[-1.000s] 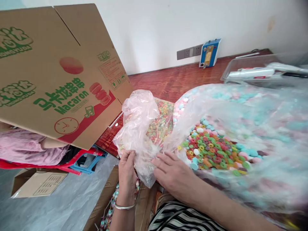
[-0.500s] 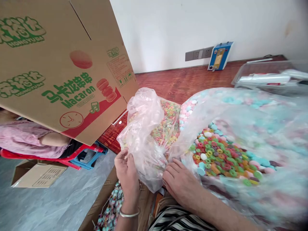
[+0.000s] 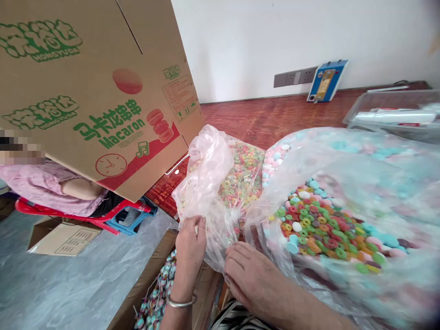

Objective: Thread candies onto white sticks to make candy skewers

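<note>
My left hand [image 3: 189, 247], with a silver bangle on the wrist, pinches the lower edge of a clear plastic bag [image 3: 209, 183] that holds small colourful ring sweets. My right hand [image 3: 249, 275] grips the same bag's bottom from the right, fingers curled into the plastic. The bag stands at the edge of the red-brown wooden table [image 3: 268, 117]. Just to its right lies a much larger open clear bag [image 3: 360, 183] full of coloured ring and disc sweets [image 3: 319, 229].
A big cardboard box [image 3: 89, 87] printed "Macaron" tilts at upper left. Beneath it a person in pink [image 3: 44, 183] sits by red and blue stools [image 3: 127, 215]. A carton of wrapped sweets [image 3: 156, 298] stands below my hands. A clear tray [image 3: 388, 112] and blue device [image 3: 325, 80] sit at the back.
Both hands stayed on the small bag's bottom and shifted their hold; my right fingers curled tighter into the plastic. The view has drifted left and slightly down.
</note>
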The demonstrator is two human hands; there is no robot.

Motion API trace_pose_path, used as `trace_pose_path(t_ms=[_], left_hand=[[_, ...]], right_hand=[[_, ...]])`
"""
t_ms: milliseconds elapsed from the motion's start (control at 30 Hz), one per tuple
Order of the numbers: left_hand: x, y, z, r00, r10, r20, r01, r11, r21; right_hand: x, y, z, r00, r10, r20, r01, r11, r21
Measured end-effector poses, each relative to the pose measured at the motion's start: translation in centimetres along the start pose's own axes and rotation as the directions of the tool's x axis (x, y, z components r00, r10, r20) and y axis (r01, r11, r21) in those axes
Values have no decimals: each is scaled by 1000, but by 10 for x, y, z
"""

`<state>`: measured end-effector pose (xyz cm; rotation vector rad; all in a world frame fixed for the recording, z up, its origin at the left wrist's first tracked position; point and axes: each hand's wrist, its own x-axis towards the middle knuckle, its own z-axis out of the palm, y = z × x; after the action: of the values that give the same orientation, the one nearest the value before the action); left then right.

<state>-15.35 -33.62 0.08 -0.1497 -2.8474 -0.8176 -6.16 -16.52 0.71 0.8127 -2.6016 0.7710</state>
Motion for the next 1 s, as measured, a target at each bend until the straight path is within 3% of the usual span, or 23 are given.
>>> trace_pose_path(t_ms=[67, 133, 267, 400, 467, 533, 600, 633, 700, 767, 867, 933, 1000], left_hand=[[-2, -6, 1, 987, -67, 146, 50, 992, 118], [-4, -5, 4, 957, -113, 266, 83, 989, 123], [-3, -1, 13, 924, -34, 382, 79, 992, -103], [2, 6, 17, 895, 43, 445, 98, 952, -289], [2, 13, 16, 873, 79, 480, 146, 899, -414], [-1, 19, 12, 857, 105, 505, 248, 774, -583], [-5, 24, 7, 842, 117, 526, 344, 635, -692], [-7, 25, 3, 834, 117, 540, 368, 611, -701], [-12, 26, -5, 806, 124, 579, 360, 674, -645], [-18, 25, -14, 783, 143, 606, 311, 753, -580], [-24, 24, -21, 806, 189, 562, 193, 813, -550], [-26, 25, -21, 855, 202, 478, 96, 844, -527], [-27, 27, -19, 917, 192, 349, 1, 876, -483]], right_hand=[[3, 3, -2, 997, -56, 49, 57, 998, -17], [3, 6, -2, 997, -58, 48, 59, 998, -9], [-2, 10, -10, 999, 0, 39, -1, 1000, 24], [1, 8, -29, 998, 35, -42, -27, 982, 189], [6, 7, -32, 996, 61, -66, -40, 956, 292], [11, 9, -27, 986, 164, 4, -158, 945, 287], [12, 17, -14, 935, 332, 129, -345, 933, 102], [11, 22, -7, 890, 418, 184, -419, 907, -36], [7, 32, 3, 799, 538, 268, -475, 838, -268], [1, 37, 6, 753, 577, 315, -457, 804, -380], [-3, 34, -4, 754, 582, 305, -428, 788, -443], [-2, 29, -11, 773, 567, 286, -405, 787, -464], [-1, 25, -15, 824, 511, 247, -364, 809, -461]])
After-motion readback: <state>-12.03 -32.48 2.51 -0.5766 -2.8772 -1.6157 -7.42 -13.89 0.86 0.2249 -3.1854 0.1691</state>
